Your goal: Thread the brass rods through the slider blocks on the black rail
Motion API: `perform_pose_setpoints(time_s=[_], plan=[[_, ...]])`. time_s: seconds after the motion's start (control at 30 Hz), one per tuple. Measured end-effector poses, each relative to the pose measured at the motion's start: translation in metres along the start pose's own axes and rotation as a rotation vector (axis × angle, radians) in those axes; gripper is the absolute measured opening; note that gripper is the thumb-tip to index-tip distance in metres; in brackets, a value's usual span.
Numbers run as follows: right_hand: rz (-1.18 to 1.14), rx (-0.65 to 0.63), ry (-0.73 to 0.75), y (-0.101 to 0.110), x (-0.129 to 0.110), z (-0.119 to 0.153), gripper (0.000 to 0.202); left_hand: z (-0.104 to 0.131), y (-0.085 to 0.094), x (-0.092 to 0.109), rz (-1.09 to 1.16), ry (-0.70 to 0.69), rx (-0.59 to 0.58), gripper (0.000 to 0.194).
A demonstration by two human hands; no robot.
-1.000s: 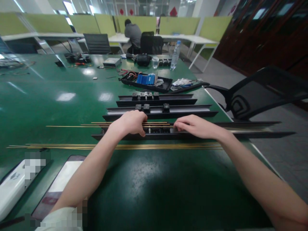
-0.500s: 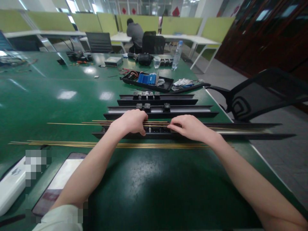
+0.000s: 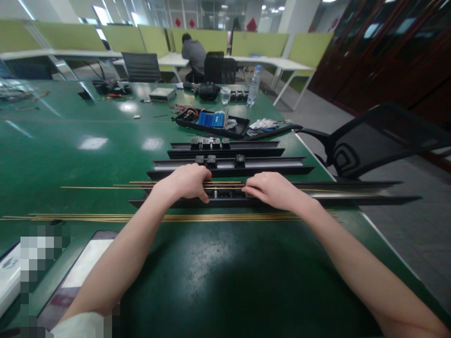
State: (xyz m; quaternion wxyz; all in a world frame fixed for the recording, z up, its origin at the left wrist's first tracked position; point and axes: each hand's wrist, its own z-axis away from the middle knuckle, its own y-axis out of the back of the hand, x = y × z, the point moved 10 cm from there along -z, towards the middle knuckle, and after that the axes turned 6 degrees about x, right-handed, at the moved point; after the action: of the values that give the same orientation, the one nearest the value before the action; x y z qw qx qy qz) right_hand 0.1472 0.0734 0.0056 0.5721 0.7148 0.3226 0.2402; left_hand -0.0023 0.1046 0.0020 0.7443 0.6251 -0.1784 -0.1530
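My left hand (image 3: pixel 186 181) is over the black channel rail (image 3: pixel 384 201) nearest me, its fingers curled around several thin brass-coloured rods (image 3: pixel 95 188). Thumb and forefinger stand a little apart, and the grip under the palm is hidden. To its right, my right hand (image 3: pixel 269 188) pinches a thin rod between thumb and fingertips above the same rail. A long rod also lies along the rail's right part. Small black blocks (image 3: pixel 225 193) sit inside the rail between my hands. Nearer me, a bundle of loose rods (image 3: pixel 218 218) lies on the green table (image 3: pixel 211 272), passing beneath both forearms.
Two shorter black rails (image 3: pixel 278 170) with dark blocks lie farther back. Behind them are a black tray (image 3: pixel 183 123) with a blue item, gloves (image 3: pixel 262 126), and a water bottle (image 3: pixel 253 87). A phone (image 3: pixel 82 267) lies at left, a chair (image 3: pixel 380 141) stands at right. A person (image 3: pixel 195 54) sits far back.
The whole view has shifted slightly, so things appear a little farther left and lower. Both hands keep nearly the same place over the rail, with the rods still between them.
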Motion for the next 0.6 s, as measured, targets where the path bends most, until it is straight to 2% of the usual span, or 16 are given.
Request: perform_pose_setpoints(time_s=[0.17, 0.6], plan=[[0.066, -0.003, 0.001, -0.004, 0.002, 0.005, 0.035, 0.0, -0.001, -0.001, 0.004, 0.009, -0.007, 0.048], [0.182, 0.097, 0.101, -0.006, 0.0, 0.011, 0.043, 0.002, -0.001, -0.002, 0.0, -0.003, 0.015, 0.048]])
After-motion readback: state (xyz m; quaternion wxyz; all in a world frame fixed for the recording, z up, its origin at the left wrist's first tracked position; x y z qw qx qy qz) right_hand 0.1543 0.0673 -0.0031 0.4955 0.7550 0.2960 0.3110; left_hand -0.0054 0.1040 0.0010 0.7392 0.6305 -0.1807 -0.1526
